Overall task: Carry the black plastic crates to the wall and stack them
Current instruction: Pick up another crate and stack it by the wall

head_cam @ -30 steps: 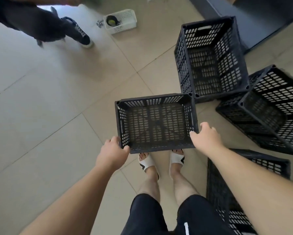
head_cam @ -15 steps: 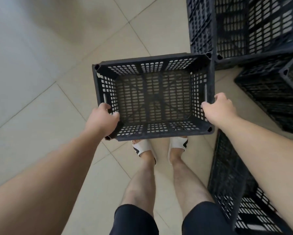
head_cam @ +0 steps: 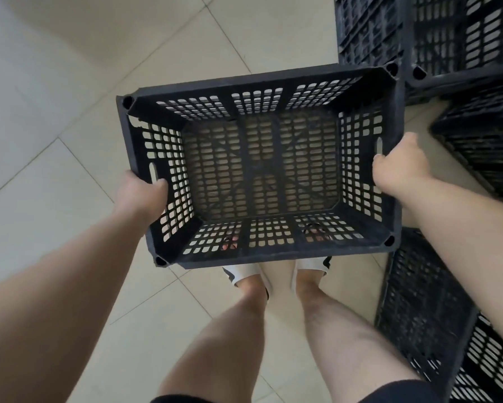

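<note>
open floor left, crates right

1. The held crate is black, its walls and floor a grid of slots.
2. The floor tiles are pale beige.
3. The slippers are white with black.
4. The shorts are black.

We are lifting the black crate closer; it is starting to cover our sandals at 6 o'clock; our left hand is shifting along its 9 o'clock wall.
</note>
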A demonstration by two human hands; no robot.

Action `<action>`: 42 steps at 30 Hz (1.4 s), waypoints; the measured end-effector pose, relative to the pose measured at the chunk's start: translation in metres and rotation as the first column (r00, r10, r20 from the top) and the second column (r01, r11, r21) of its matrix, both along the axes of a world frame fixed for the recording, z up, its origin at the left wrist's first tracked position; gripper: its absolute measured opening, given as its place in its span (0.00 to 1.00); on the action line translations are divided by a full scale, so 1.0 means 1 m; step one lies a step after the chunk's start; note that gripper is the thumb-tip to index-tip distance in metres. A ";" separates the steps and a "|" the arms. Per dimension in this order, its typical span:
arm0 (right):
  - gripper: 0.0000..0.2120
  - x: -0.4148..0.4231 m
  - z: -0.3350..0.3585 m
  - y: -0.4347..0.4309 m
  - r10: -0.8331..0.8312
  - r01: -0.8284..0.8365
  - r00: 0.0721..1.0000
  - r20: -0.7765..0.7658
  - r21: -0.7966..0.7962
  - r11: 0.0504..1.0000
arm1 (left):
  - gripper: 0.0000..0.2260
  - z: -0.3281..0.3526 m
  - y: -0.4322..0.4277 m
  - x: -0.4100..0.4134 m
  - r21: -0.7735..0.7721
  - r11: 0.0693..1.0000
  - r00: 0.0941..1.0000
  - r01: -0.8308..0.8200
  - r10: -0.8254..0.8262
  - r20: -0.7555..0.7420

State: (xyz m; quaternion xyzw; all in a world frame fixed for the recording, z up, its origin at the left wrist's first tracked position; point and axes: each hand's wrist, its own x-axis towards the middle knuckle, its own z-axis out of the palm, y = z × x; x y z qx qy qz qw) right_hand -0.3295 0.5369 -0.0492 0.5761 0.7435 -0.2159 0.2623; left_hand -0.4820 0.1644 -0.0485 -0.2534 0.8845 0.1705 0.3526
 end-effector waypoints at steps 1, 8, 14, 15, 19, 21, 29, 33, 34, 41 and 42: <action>0.18 0.000 -0.003 0.000 -0.018 0.018 1.000 -0.013 0.002 1.000 | 0.23 -0.005 0.000 -0.002 0.006 1.000 1.000 -0.019 0.019 -0.009; 0.13 0.004 -0.022 0.008 -0.112 0.109 0.990 -0.084 -0.040 0.993 | 0.05 -0.023 -0.012 -0.012 0.242 0.906 0.935 -0.348 0.355 0.015; 0.14 0.006 0.014 0.000 -0.099 0.095 0.994 -0.055 -0.069 0.993 | 0.07 0.008 -0.020 -0.009 0.210 0.912 0.935 -0.353 0.354 0.035; 0.14 0.010 0.023 -0.003 -0.099 0.096 0.994 -0.046 -0.072 0.993 | 0.07 0.018 -0.023 -0.007 0.200 0.909 0.930 -0.365 0.363 0.048; 0.12 0.028 0.071 -0.017 -0.099 0.096 0.995 -0.034 -0.079 0.992 | 0.08 0.065 -0.039 0.014 0.164 0.908 0.923 -0.385 0.376 0.085; 0.11 0.035 0.101 -0.022 -0.083 0.081 0.996 -0.024 -0.080 0.994 | 0.08 0.094 -0.045 0.025 0.152 0.910 0.923 -0.386 0.380 0.066; 0.14 0.040 0.252 -0.028 -0.004 0.003 1.000 -0.013 -0.051 0.999 | 0.06 0.237 -0.055 0.049 0.185 0.900 0.916 -0.395 0.401 0.006; 0.13 0.034 0.326 -0.030 0.056 -0.057 0.998 -0.018 -0.021 0.998 | 0.05 0.307 -0.060 0.060 0.218 0.889 0.908 -0.403 0.419 -0.031; 0.12 0.033 0.344 -0.031 0.076 -0.076 0.997 -0.017 -0.013 0.997 | 0.04 0.324 -0.061 0.064 0.232 0.883 0.903 -0.409 0.428 -0.037; 0.15 0.026 0.449 -0.035 0.166 -0.164 0.985 -0.039 0.036 0.986 | 0.06 0.429 -0.075 0.092 0.307 0.843 0.870 -0.443 0.487 -0.082; 0.16 0.024 0.461 -0.036 0.188 -0.186 0.981 -0.046 0.044 0.982 | 0.07 0.443 -0.077 0.097 0.312 0.835 0.861 -0.453 0.500 -0.089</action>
